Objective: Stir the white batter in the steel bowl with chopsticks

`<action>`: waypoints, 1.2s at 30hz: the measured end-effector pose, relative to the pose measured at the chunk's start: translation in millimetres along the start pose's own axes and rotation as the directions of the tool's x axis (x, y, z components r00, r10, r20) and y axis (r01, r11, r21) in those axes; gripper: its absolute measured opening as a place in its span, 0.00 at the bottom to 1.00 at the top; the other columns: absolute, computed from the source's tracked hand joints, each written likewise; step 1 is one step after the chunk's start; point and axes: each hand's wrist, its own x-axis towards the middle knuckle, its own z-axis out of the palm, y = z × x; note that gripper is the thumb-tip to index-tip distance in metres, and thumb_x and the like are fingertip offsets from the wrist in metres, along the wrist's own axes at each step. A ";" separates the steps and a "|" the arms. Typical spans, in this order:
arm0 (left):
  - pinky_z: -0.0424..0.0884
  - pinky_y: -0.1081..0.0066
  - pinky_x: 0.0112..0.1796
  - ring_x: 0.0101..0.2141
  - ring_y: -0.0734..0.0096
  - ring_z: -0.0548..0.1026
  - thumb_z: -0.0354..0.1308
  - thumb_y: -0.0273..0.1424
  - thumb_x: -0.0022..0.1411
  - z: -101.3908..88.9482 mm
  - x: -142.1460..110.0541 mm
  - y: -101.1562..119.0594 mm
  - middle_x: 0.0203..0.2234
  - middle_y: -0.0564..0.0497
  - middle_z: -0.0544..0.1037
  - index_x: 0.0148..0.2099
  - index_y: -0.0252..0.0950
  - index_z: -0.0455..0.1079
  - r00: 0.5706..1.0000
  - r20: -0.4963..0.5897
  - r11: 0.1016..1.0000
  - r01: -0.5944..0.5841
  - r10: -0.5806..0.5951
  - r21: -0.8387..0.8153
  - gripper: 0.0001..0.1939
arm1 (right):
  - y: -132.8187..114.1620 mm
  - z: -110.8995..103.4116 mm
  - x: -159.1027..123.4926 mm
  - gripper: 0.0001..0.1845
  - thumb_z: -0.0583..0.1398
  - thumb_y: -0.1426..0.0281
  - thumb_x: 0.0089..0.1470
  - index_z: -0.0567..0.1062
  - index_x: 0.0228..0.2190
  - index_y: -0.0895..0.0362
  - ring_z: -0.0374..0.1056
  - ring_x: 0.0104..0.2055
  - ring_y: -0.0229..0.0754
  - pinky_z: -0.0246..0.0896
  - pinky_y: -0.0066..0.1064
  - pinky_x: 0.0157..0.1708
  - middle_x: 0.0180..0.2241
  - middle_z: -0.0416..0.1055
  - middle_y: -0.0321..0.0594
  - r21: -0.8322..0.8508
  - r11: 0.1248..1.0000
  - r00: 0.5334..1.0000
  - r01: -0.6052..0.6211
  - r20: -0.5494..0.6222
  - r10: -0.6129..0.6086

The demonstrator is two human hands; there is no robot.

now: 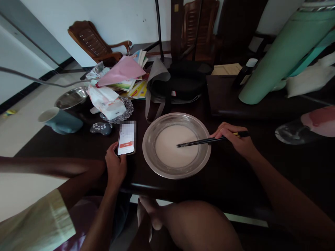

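Note:
In the head view, my right hand [234, 137] is closed round a pair of black chopsticks [201, 141]. Their tips are in the milky, off-white liquid [175, 153] inside a wide metal bowl [150, 162]. This bowl stands near the front edge of the dark table. Left of it, my left hand [116, 165] grips the lower end of a phone [127, 139], thumb and fingers on its sides. The phone's screen is lit, with its upper part blurred out.
Another person's bent arm [78, 170] and sleeve [47, 223] are close on the left. A blue-grey mug [64, 120], game controller [101, 128], tissue pack [108, 103] and black bag [180, 83] stand behind. To the right are a tall green flask [282, 55] and a pinkish bottle [319, 122].

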 end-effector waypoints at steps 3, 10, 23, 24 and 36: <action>0.61 0.50 0.59 0.57 0.46 0.68 0.53 0.34 0.58 2.6 4.6 3.5 0.55 0.34 0.71 0.60 0.30 0.63 1.000 -0.015 0.999 0.005 -0.004 0.032 0.28 | 0.6 1.2 -0.5 0.18 0.58 0.64 0.64 0.80 0.24 0.52 0.74 0.32 0.43 0.68 0.38 0.36 0.28 0.78 0.39 0.038 0.999 0.999 -0.025 0.031 0.024; 0.62 0.48 0.56 0.52 0.45 0.70 0.48 0.35 0.65 2.2 23.7 17.1 0.44 0.36 0.75 0.63 0.28 0.62 0.999 -0.016 0.985 0.045 -0.043 0.169 0.27 | -1.0 2.2 0.6 0.16 0.59 0.63 0.63 0.81 0.26 0.50 0.75 0.36 0.45 0.68 0.40 0.41 0.31 0.80 0.39 -0.044 0.999 1.000 -0.011 -0.010 0.010; 0.61 0.43 0.56 0.55 0.41 0.66 0.41 0.34 0.70 -2.2 34.5 31.9 0.52 0.33 0.71 0.66 0.36 0.65 0.982 0.060 0.929 0.149 -0.179 0.340 0.27 | -1.4 2.6 0.3 0.17 0.58 0.63 0.64 0.81 0.25 0.50 0.74 0.34 0.45 0.68 0.40 0.39 0.30 0.80 0.38 -0.034 0.999 1.000 0.014 0.013 -0.013; 0.61 0.43 0.56 0.56 0.40 0.66 0.41 0.35 0.70 -3.6 34.9 35.9 0.52 0.33 0.71 0.67 0.37 0.64 0.978 0.068 0.919 0.158 -0.195 0.360 0.27 | -1.8 2.6 0.2 0.17 0.58 0.63 0.64 0.81 0.26 0.50 0.74 0.35 0.45 0.68 0.40 0.39 0.30 0.80 0.39 -0.041 0.999 0.999 0.023 0.039 -0.021; 0.60 0.40 0.56 0.55 0.40 0.66 0.41 0.38 0.71 -4.7 40.8 42.5 0.50 0.35 0.70 0.61 0.41 0.71 0.976 0.093 0.909 0.148 -0.198 0.389 0.25 | -1.6 5.1 -1.1 0.16 0.58 0.64 0.64 0.80 0.27 0.50 0.73 0.36 0.44 0.68 0.40 0.40 0.32 0.81 0.38 -0.039 0.999 0.996 0.036 0.080 -0.033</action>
